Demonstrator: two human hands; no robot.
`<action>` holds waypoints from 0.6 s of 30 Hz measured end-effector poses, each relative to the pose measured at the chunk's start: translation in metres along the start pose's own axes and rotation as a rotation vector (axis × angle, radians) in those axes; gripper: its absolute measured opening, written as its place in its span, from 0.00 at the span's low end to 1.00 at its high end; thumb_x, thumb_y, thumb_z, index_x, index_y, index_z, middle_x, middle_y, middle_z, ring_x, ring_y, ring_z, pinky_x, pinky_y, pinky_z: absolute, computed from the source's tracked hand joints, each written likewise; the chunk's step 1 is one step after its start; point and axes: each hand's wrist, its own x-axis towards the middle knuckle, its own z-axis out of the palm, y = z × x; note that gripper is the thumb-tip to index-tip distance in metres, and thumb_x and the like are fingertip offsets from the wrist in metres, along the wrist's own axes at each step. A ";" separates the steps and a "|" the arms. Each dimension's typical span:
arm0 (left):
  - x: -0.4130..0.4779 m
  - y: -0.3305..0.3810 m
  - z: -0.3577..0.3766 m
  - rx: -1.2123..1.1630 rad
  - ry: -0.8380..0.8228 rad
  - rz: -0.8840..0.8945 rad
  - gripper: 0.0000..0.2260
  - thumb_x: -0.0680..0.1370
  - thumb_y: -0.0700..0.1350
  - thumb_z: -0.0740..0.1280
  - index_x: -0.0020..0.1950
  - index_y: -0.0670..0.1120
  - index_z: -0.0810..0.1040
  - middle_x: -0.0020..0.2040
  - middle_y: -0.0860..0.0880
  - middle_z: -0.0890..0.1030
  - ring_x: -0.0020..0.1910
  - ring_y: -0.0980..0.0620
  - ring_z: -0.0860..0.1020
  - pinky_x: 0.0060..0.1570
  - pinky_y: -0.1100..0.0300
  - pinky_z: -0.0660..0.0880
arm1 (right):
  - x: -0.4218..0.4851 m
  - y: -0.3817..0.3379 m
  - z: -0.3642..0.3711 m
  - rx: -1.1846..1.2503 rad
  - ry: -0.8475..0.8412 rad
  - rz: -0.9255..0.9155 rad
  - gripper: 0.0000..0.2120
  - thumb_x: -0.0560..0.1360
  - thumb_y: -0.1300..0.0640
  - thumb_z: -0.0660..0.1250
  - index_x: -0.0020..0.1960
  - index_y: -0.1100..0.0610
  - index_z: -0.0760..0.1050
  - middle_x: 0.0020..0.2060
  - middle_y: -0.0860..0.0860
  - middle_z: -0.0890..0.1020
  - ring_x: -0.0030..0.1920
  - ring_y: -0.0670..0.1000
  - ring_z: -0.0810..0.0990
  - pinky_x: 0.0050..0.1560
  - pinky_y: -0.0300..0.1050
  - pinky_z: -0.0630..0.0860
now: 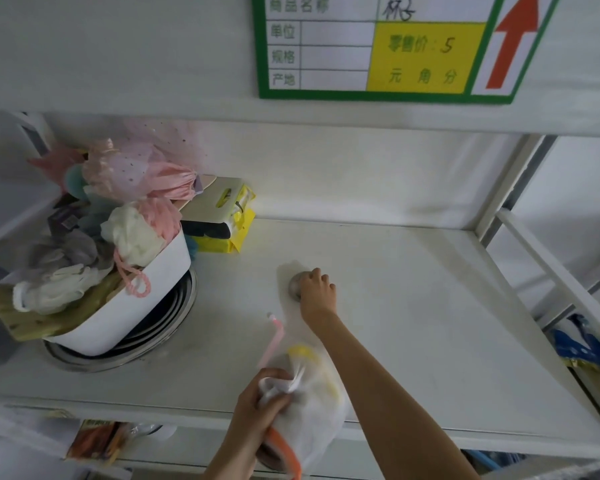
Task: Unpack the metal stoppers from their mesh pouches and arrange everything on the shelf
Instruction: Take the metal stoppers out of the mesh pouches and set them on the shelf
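The right hand (317, 291) reaches to the middle of the white shelf (413, 306), its fingers (323, 276) curled down over a round metal stopper (296, 286) resting on the shelf surface. At the front edge, the left hand (257, 407) grips the gathered neck of a white mesh pouch (312, 420). A white tub (132, 306) of cloth goods fills the left end.
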 end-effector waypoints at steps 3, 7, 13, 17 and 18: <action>-0.001 0.004 0.000 0.019 -0.023 0.008 0.14 0.55 0.53 0.72 0.40 0.53 0.81 0.38 0.54 0.85 0.42 0.53 0.81 0.45 0.60 0.76 | -0.013 -0.007 -0.006 0.112 0.073 -0.095 0.15 0.73 0.67 0.60 0.60 0.62 0.71 0.58 0.60 0.74 0.59 0.60 0.72 0.62 0.52 0.70; -0.005 0.012 0.003 0.050 -0.069 -0.012 0.10 0.61 0.49 0.71 0.41 0.52 0.81 0.38 0.52 0.86 0.39 0.57 0.82 0.39 0.66 0.77 | -0.053 -0.015 -0.012 0.364 -0.180 -0.388 0.10 0.78 0.58 0.58 0.52 0.60 0.77 0.50 0.59 0.82 0.51 0.59 0.79 0.53 0.53 0.75; -0.012 0.021 0.002 0.118 -0.129 0.044 0.10 0.69 0.46 0.64 0.49 0.51 0.79 0.49 0.51 0.83 0.51 0.52 0.80 0.51 0.59 0.77 | -0.086 -0.011 -0.019 0.326 -0.238 -0.444 0.17 0.78 0.52 0.61 0.41 0.66 0.77 0.41 0.61 0.80 0.44 0.56 0.76 0.45 0.44 0.69; -0.013 0.024 0.007 0.122 -0.046 0.007 0.03 0.71 0.46 0.68 0.41 0.55 0.80 0.39 0.51 0.84 0.43 0.52 0.82 0.39 0.68 0.75 | -0.098 -0.002 -0.029 0.384 -0.136 -0.428 0.12 0.77 0.54 0.64 0.46 0.63 0.79 0.47 0.57 0.78 0.48 0.54 0.76 0.47 0.40 0.69; -0.013 0.025 0.008 0.111 -0.051 -0.007 0.04 0.71 0.46 0.68 0.43 0.54 0.80 0.41 0.50 0.84 0.44 0.51 0.82 0.41 0.64 0.76 | -0.100 0.000 -0.031 0.406 -0.128 -0.414 0.10 0.77 0.56 0.64 0.48 0.62 0.79 0.49 0.56 0.77 0.48 0.53 0.76 0.48 0.39 0.70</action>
